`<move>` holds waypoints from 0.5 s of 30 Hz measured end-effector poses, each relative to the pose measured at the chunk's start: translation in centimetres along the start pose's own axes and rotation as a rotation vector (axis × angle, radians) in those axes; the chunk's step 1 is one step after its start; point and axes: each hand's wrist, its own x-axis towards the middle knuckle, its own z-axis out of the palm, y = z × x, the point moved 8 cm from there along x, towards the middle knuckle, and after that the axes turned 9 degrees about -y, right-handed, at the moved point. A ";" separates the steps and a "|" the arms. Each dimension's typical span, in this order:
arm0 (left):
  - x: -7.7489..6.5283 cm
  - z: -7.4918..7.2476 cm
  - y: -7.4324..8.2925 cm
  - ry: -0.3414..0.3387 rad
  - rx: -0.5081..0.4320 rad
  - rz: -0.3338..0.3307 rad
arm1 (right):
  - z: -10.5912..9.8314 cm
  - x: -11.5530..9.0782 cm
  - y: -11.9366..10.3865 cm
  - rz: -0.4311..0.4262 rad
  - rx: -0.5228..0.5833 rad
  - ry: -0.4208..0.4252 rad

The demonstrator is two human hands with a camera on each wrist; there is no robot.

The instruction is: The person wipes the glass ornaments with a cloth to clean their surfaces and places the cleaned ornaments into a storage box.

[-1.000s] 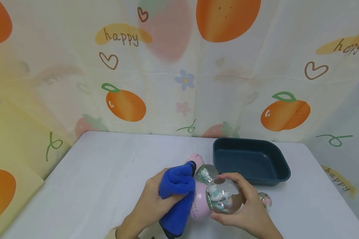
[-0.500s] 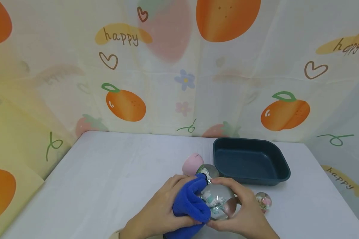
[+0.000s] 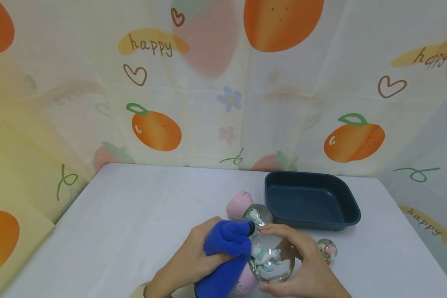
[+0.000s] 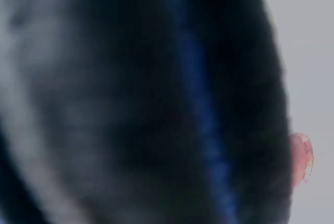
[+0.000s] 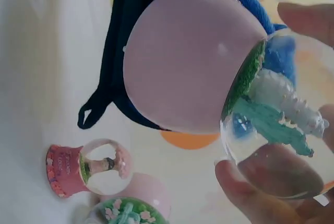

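In the head view my right hand (image 3: 307, 260) grips the clear glass ball of a snow globe (image 3: 270, 258), thumb and fingers curled round it. A white and teal figure is inside, and the globe lies tilted with its pink base (image 5: 188, 62) towards the left. My left hand (image 3: 191, 254) holds a folded blue cloth (image 3: 227, 244) with a dark edge, up against the base side of the globe. Dark, blurred cloth (image 4: 130, 98) fills most of the left wrist view. The left fingers are partly hidden behind the cloth.
Behind the hands a second snow globe (image 3: 258, 214) lies on its side, its pink base (image 3: 240, 205) pointing left. A small snow globe (image 3: 327, 250) stands right of my right hand. At the back right sits a dark teal rectangular tray (image 3: 313, 225) on the white table (image 3: 152, 198).
The cloth moved right onto the globe's glass, then back left towards the base. The held globe has come slightly left and nearer. The other globes and the tray stay put.
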 end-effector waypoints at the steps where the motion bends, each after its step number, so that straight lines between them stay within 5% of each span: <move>1: 0.0 -0.2 -0.2 0.006 -0.021 -0.010 | 0.1 0.0 0.0 0.000 0.027 -0.013; 4: 0.0 -0.3 -0.8 -0.002 -0.075 -0.059 | 0.2 -0.2 0.0 0.015 0.122 -0.055; 9: -0.1 0.7 -1.5 -0.148 -0.151 -0.109 | 0.3 -0.5 -0.3 -0.011 0.177 -0.098; 15: -0.1 1.6 -0.6 -0.225 -0.073 -0.088 | 0.4 -0.3 -0.5 -0.132 0.121 -0.078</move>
